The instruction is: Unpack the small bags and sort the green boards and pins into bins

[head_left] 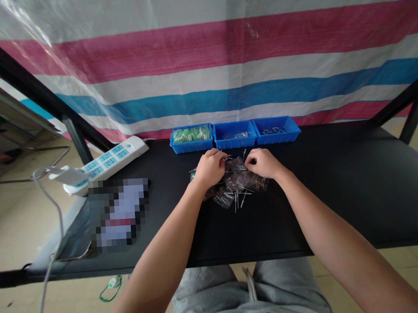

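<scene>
A heap of small clear plastic bags (236, 183) with brownish parts inside lies on the black table (338, 191), with loose thin metal pins (240, 200) scattered at its near side. My left hand (209, 168) rests curled on the left of the heap, fingers closed on something I cannot make out. My right hand (262, 163) sits on the right of the heap, its fingers pinched together over a bag or pin too small to name.
Three blue bins stand in a row behind the heap: the left bin (191, 138) holds green parts, the middle bin (234, 135) a few clear bags, the right bin (277, 129) metal pins. A white power strip (106, 162) lies at left, a striped tarp (224, 56) behind.
</scene>
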A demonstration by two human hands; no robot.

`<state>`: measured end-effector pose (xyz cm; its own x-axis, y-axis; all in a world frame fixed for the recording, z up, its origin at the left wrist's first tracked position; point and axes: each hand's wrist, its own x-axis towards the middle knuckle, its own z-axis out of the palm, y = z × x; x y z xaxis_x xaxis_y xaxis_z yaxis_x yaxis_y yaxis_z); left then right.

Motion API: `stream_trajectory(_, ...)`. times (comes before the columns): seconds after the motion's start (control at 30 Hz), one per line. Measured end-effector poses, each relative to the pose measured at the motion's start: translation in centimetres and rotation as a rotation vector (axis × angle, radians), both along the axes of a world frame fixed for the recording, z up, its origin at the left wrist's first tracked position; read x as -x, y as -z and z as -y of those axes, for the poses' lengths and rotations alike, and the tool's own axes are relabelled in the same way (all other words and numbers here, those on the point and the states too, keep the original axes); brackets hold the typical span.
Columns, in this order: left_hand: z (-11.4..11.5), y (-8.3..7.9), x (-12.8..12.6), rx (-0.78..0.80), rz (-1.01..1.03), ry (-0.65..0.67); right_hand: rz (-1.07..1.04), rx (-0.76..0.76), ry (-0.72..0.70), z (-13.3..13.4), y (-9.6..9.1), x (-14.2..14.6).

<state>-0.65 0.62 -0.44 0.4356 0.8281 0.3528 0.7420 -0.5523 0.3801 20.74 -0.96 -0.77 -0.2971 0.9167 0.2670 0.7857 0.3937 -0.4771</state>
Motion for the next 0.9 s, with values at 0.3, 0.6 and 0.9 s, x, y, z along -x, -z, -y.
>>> stream_trajectory(0.3, 0.5, -0.6, -0.2, 0.003, 0.064, 0.051, -0.009, 0.059, -0.061, -0.2, 0.2, -0.2)
stream_trajectory(0.6, 1.2, -1.6, -0.4, 0.008, 0.18, 0.135, -0.166, 0.01, -0.064, 0.7, -0.8, 1.0)
stream_trajectory(0.9, 1.4, -1.6, -0.6, 0.09, 0.193, 0.119, -0.235, -0.012, -0.123, 1.5, -1.3, 2.0)
